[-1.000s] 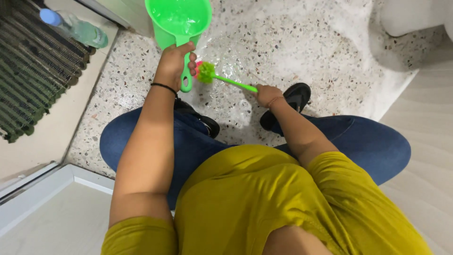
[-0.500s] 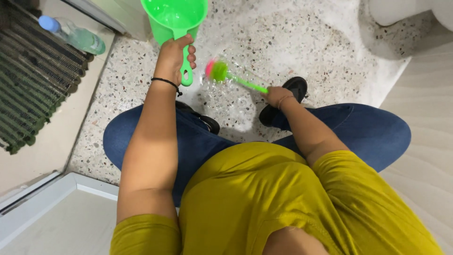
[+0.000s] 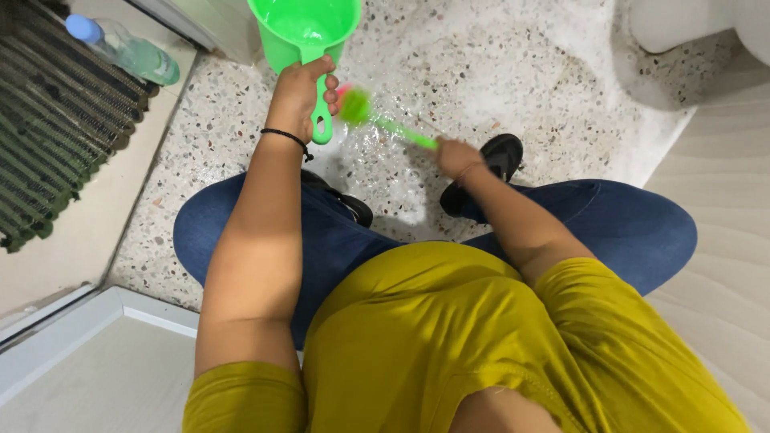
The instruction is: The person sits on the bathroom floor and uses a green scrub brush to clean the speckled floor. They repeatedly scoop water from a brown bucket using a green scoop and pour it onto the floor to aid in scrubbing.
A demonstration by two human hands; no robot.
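Observation:
My left hand [image 3: 298, 96] grips the handle of a bright green plastic jug [image 3: 305, 24], held over the wet speckled floor [image 3: 481, 72] at the top of the head view. My right hand [image 3: 454, 155] holds the green handle of a scrubbing brush [image 3: 358, 107]; its green and pink bristle head is blurred and sits on the wet patch just right of the jug handle. I am squatting, with my blue-jeaned knees and black shoes [image 3: 499, 156] below the hands.
A clear bottle with a blue cap [image 3: 120, 50] lies at the upper left beside a dark ridged mat [image 3: 48, 128]. A white fixture base [image 3: 682, 32] stands at the upper right. A pale raised threshold [image 3: 96, 321] runs along the lower left.
The brush head has swept back and forth over the wet floor and now sits close to the jug handle. The jug has stayed in place in my left hand.

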